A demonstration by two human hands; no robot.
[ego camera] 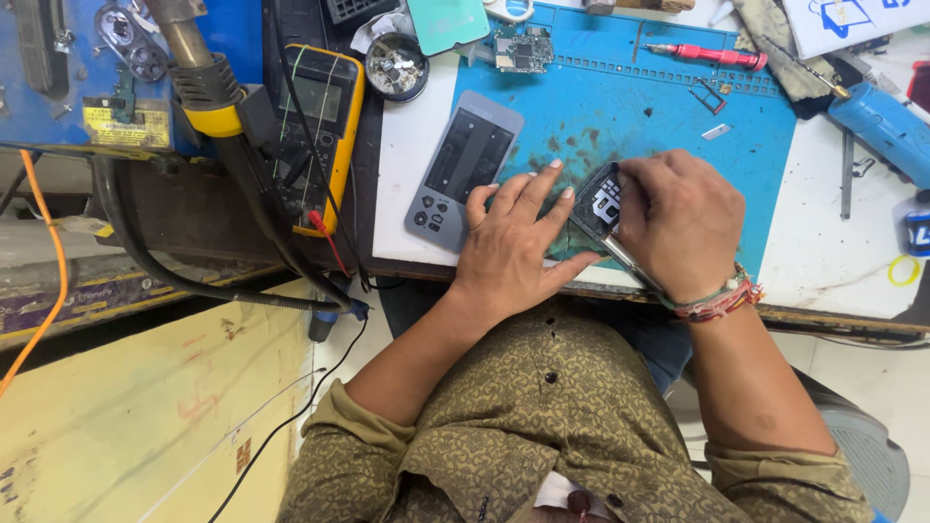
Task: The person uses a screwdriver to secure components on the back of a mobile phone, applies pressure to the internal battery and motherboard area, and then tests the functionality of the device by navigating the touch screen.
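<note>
A small dark opened phone lies on the blue work mat near the table's front edge. My right hand covers its right side and grips a thin metal tool that points at the phone. My left hand rests flat beside the phone, with fingers spread and fingertips touching its left edge. A grey phone back cover lies just left of my left hand.
A yellow multimeter with leads stands at the left. A round tin of small parts, a circuit board, a red screwdriver and a blue tool lie around the mat. A hot-air nozzle hangs at far left.
</note>
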